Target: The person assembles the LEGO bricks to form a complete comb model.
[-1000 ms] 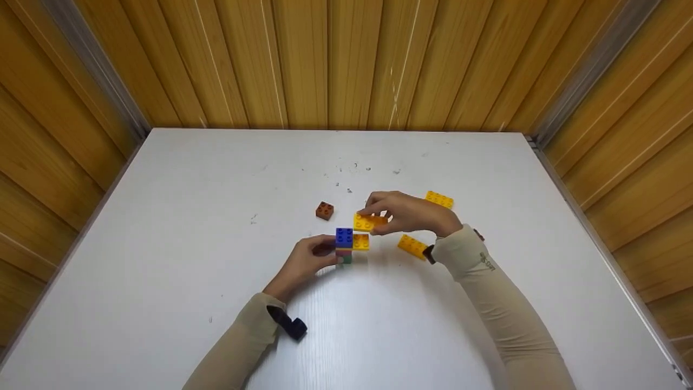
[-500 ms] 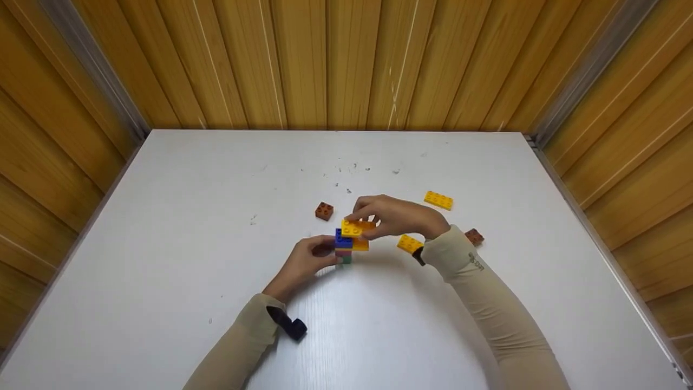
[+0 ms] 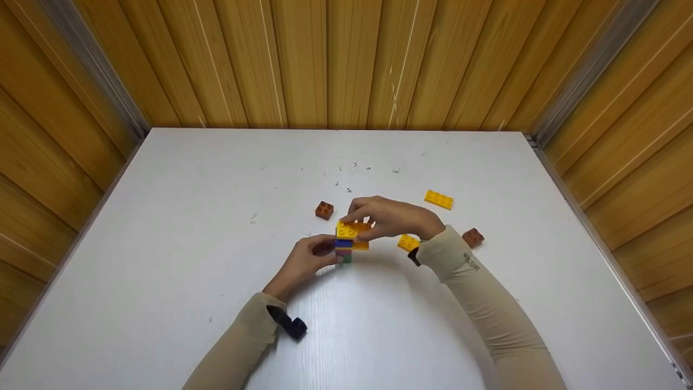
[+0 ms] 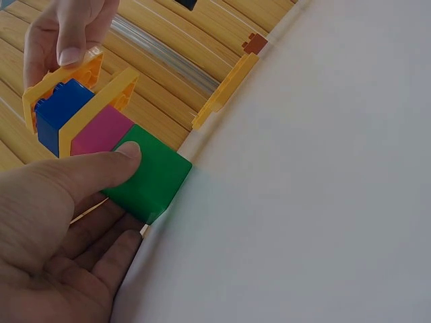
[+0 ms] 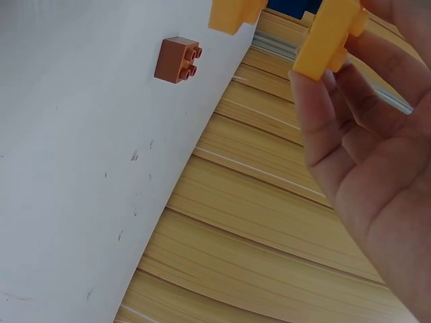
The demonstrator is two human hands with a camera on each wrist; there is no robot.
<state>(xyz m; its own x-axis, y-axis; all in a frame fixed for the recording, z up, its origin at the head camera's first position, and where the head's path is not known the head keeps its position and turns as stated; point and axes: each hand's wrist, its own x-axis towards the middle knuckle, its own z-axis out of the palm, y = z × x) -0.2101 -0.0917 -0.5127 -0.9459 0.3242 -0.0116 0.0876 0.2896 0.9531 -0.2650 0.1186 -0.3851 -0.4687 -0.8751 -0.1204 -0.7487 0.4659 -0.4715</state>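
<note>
The block stack (image 3: 343, 252) stands upright on the white table (image 3: 216, 189), its green block (image 4: 153, 173) gripped by the left hand (image 3: 307, 260), thumb against it. The right hand (image 3: 392, 216) pinches a yellow plate (image 3: 345, 230) over the blue block (image 4: 64, 116); a brown block (image 3: 324, 210) lies near, beyond the stack

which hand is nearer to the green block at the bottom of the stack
Left. The left hand holds the green block itself; the right hand is farther off, at the top of the stack, pinching a yellow plate.
</note>
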